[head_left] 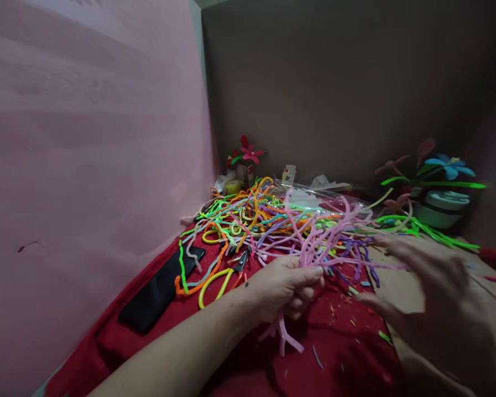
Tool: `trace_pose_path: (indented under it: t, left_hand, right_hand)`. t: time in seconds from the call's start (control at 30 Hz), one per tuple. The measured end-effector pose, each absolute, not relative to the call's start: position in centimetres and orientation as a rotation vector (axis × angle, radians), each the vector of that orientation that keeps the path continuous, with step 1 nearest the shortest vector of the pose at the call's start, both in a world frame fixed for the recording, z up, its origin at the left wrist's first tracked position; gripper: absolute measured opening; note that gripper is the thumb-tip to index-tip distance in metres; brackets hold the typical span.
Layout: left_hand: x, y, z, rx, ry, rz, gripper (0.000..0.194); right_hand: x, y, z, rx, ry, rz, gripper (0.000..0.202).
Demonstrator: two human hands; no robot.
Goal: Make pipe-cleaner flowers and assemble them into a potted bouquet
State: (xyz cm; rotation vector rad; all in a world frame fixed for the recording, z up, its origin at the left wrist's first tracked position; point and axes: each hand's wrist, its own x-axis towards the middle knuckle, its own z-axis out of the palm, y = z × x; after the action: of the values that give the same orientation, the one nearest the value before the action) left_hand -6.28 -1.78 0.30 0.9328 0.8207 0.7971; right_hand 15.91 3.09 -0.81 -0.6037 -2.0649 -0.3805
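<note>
My left hand (287, 286) is closed around a bunch of pink pipe cleaners (324, 237). Their long ends fan out above the fist, and short forked ends hang below it. My right hand (434, 298) is blurred by motion at the right, its thumb and fingers spread apart. One pink strand reaches sideways toward the right palm; no grip on it is visible. Just left of my left hand lie pliers (219, 284) with yellow handles and dark jaws. Behind both hands spreads a tangled heap of many-coloured pipe cleaners (248, 212).
A black phone (161, 292) lies at the left on the red cloth (347, 353). Cardboard (405, 284) sits under my right hand. Pipe-cleaner flowers stand at the back, a pink one (251, 153) and a blue one (450, 165) by a pale pot (442, 209). A pink wall (99, 154) borders the left.
</note>
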Motion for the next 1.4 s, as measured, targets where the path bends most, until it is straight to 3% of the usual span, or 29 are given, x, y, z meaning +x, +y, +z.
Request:
trace_pose_path:
  t: [0.13, 0.37, 0.5, 0.7, 0.8, 0.97, 1.13, 1.4]
  left_hand:
    - [-6.1, -2.2, 0.2, 0.943, 0.744, 0.628, 0.029]
    - [-5.3, -3.0, 0.4, 1.202, 0.875, 0.178, 0.021]
    - [-5.7, -2.8, 0.7, 1.299, 0.859, 0.263, 0.022]
    - [-6.7, -1.9, 0.8, 1.626, 0.956, 0.297, 0.02]
    - [-7.4, -1.2, 1.1, 1.702, 1.05, 0.344, 0.026]
    - [-9.3, 0.7, 0.9, 2.021, 1.557, 0.725, 0.027]
    - [-10.1, 1.6, -0.1, 2.321, 2.121, 0.081, 0.046]
    - [-10.9, 3.8, 0.0, 2.34, 2.234, -0.18, 0.025]
  right_hand:
    - [13.1, 2.7, -1.8, -0.431, -2.321, -0.652, 0.061]
    - [13.9, 3.3, -1.9, -0.298, -2.476, -0.511, 0.035]
    - [14.9, 3.8, -1.7, -0.376, -2.445, -0.406, 0.029]
    - [15.5, 4.1, -2.7, -0.404, -2.612, -0.39, 0.036]
    - [15.2, 4.0, -3.3, -0.481, -2.7, -0.32, 0.028]
    - [14.4, 3.5, -3.2, -0.739, -2.816, -0.314, 0.02]
    - [13.8, 3.3, -3.3, -0.831, -2.84, -0.297, 0.016]
    - [13.8, 3.3, -3.4, -0.903, -2.813, -0.204, 0.014]
